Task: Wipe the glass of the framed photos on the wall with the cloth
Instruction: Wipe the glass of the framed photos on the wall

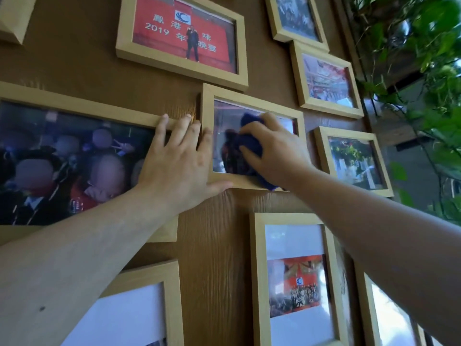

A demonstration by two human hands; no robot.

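Observation:
Several light wooden photo frames hang on a brown wood-grain wall [214, 245]. My right hand [277, 156] presses a dark blue cloth [250, 143] flat against the glass of the small middle frame [208, 136]. The cloth covers the right half of that glass and hangs over the frame's lower edge. My left hand [177, 161] lies flat with its fingers spread, across the gap between the big left frame [74, 106] and the middle frame. Its thumb rests under the middle frame's bottom left corner.
A red-banner photo frame [182, 38] hangs above. Three small frames [326, 81] run down the right side, more frames [294, 283] hang below. Green trailing plants [419, 58] and a window fill the far right edge.

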